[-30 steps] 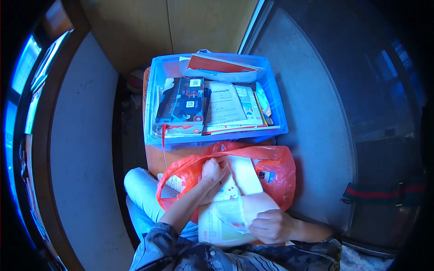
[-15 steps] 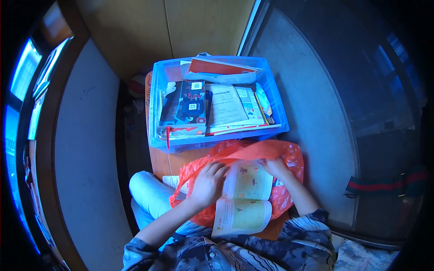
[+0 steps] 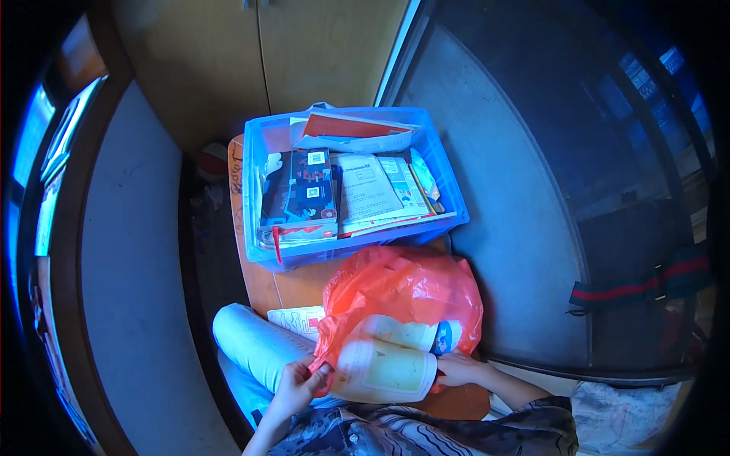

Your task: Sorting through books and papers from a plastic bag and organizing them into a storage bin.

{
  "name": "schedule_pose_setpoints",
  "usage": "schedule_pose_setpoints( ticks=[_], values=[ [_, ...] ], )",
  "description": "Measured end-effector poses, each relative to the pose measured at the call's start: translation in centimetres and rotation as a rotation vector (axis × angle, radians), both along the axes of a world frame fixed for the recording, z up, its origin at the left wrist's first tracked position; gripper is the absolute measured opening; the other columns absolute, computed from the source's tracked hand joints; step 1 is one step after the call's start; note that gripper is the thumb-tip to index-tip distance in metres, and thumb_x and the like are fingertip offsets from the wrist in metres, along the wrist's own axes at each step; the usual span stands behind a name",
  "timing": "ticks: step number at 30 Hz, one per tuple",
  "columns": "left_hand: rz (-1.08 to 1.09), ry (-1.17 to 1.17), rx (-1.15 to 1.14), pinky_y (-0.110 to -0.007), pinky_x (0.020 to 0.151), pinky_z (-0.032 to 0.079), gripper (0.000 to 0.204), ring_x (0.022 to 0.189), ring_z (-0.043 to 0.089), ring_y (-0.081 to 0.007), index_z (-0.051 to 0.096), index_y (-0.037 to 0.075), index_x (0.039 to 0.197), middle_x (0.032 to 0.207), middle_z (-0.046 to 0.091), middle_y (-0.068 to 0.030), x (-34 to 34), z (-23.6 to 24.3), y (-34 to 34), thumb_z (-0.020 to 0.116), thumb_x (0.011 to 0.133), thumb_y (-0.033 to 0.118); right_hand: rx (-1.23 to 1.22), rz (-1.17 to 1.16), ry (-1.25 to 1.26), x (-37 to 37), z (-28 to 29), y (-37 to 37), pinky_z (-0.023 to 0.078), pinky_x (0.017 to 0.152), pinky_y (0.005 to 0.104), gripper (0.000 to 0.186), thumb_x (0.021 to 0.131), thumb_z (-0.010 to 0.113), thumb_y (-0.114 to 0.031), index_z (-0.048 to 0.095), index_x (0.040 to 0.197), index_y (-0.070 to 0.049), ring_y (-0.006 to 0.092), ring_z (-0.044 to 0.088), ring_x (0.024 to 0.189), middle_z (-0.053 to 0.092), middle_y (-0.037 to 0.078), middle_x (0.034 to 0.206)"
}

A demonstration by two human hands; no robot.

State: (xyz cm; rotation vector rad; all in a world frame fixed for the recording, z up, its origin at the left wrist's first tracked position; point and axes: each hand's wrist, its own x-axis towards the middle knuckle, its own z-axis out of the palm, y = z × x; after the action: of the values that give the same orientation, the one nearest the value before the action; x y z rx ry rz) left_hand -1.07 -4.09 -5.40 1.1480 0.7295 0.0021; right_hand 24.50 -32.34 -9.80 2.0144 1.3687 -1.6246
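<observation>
A thin red plastic bag (image 3: 411,281) lies crumpled on my lap and the table edge. Inside its mouth is an open booklet (image 3: 391,372) with pale green illustrated pages, its near page curving out toward me. My left hand (image 3: 298,386) pinches the bag's rim at the left, thumb against fingers. On the other side, my right hand (image 3: 460,370) is closed at the booklet's right edge, where a bit of red bag shows at its fingertips. A blue-and-white printed item (image 3: 447,337) shows in the bag beside the booklet.
A translucent blue bin (image 3: 357,245) full of books and papers stands on the wooden table (image 3: 293,287). A dark patterned book (image 3: 308,194) lies in it. A white printed sheet (image 3: 293,321) sits by my left knee. Walls close in left; a dark glass panel (image 3: 639,228) is at right.
Both hands have come down toward my body, drawing the bag's rim nearer. The bag now covers the booklet's far part, which was in the open before. The view has shifted slightly.
</observation>
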Motion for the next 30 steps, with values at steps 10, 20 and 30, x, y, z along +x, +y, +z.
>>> schedule_pose_setpoints(
  ticks=[10,20,30],
  values=[
    [0.062,-0.366,-0.189,-0.026,0.077,0.048,0.052,0.085,0.055,-0.0112,0.034,0.003,0.141,0.099,0.056,-0.0043,3.4,8.4,1.8,0.056,0.094,0.011,0.027,-0.084,-0.086,7.1,4.0,6.9,0.048,0.083,0.0363,0.036,0.089,0.051,-0.021,0.055,0.122,-0.008,0.0266,0.062,0.093,0.062,0.016,0.111],
    [-0.044,-0.325,-0.331,-0.026,0.074,0.050,0.059,0.081,0.056,-0.0125,0.026,0.006,0.145,0.094,0.054,-0.0058,4.2,7.4,2.1,0.055,0.094,0.009,1.109,-0.364,-0.636,18.3,8.1,21.5,0.051,0.072,0.0444,0.014,0.085,0.052,-0.007,0.062,0.091,0.001,0.0323,0.066,0.083,0.064,0.019,0.082],
    [0.184,-0.313,-0.301,-0.027,0.086,0.046,0.042,0.101,0.056,-0.0132,0.048,0.001,0.129,0.113,0.059,-0.0062,2.8,8.2,1.7,0.061,0.089,0.005,0.413,-0.499,-0.883,27.5,0.4,33.2,0.051,0.087,0.0459,0.028,0.083,0.057,-0.014,0.065,0.105,0.000,0.0375,0.062,0.103,0.063,0.023,0.111]
  ],
)
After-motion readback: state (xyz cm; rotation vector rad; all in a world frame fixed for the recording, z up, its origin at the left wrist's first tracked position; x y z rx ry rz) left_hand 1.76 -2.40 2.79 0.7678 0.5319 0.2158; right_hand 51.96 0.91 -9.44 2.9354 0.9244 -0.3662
